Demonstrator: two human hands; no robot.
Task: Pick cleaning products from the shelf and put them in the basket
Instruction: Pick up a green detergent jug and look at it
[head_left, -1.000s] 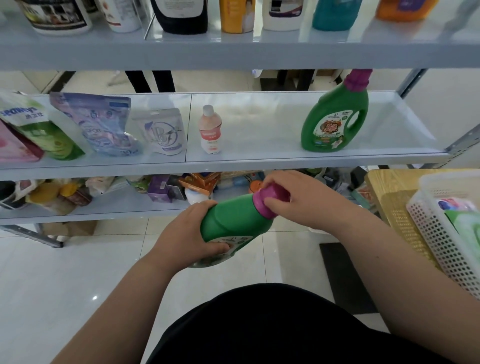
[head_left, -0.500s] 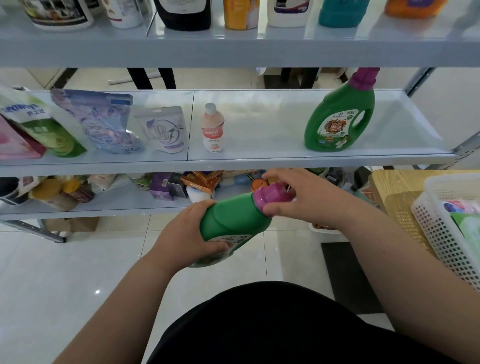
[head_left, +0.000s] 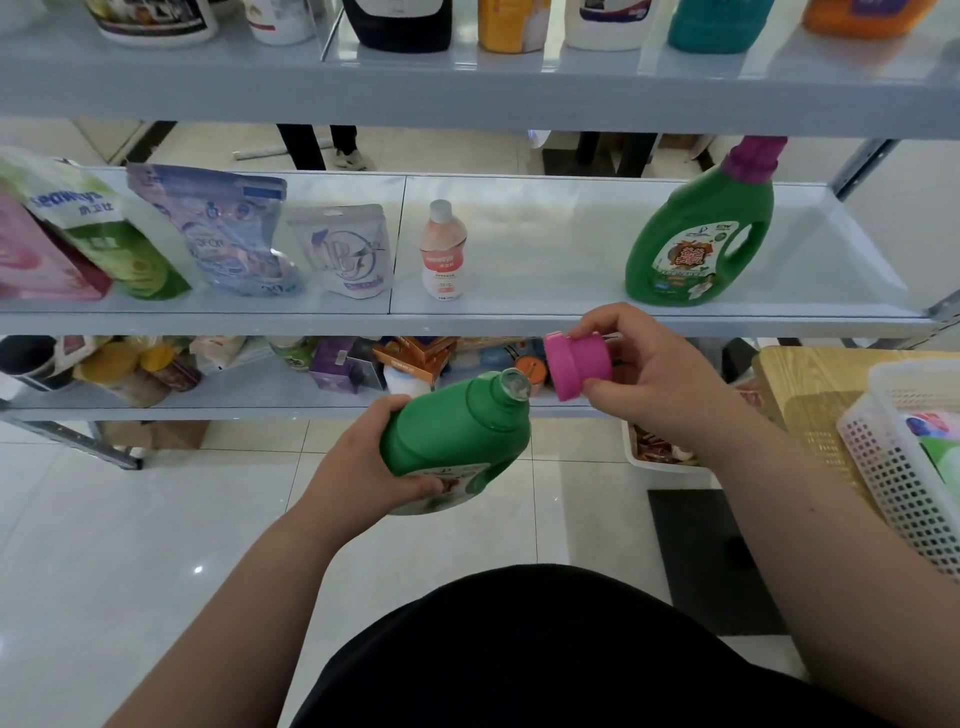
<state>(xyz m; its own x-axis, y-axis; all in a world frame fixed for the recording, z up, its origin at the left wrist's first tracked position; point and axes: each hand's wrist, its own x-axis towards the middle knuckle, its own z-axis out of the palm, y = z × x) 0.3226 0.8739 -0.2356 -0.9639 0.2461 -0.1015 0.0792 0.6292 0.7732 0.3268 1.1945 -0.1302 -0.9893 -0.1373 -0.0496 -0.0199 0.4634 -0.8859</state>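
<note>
My left hand (head_left: 363, 470) grips a green detergent bottle (head_left: 457, 436) by its base, tilted with its open neck pointing up and right. My right hand (head_left: 649, 374) holds the bottle's pink cap (head_left: 576, 364) just to the right of the neck, apart from it. A second green bottle with a pink cap (head_left: 701, 234) stands at the right of the middle shelf (head_left: 519, 322). At the right edge a white perforated basket (head_left: 898, 467) with products inside rests on a wooden table (head_left: 810, 384).
On the middle shelf stand a small pink-and-white bottle (head_left: 441, 252) and several refill pouches (head_left: 228, 234) at the left. More bottles line the top shelf (head_left: 467, 83). The bottom shelf holds mixed boxes and jars. A person's legs (head_left: 322, 145) show behind the shelving.
The pink cap has come off the bottle; my right hand has lifted it up and to the right, leaving the neck open. My left hand still holds the bottle.
</note>
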